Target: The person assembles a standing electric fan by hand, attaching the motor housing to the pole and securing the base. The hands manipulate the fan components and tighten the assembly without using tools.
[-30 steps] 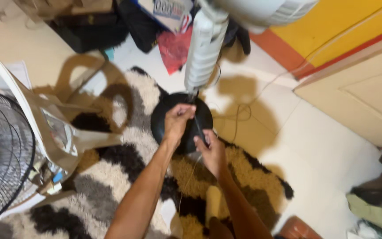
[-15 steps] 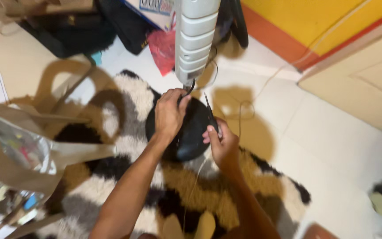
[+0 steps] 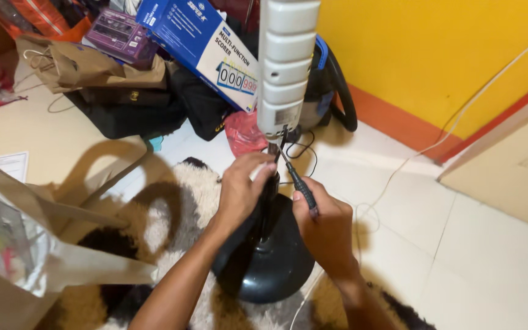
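Gripping the black fan stand pole with my left hand; my right hand clenches a screwdriver beside it, above the round black base.

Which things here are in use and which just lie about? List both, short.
In use: left hand on the fan pole; right hand holding the screwdriver; black round base.
Lying about: blue box, paper bag, red plastic bag, shaggy rug.
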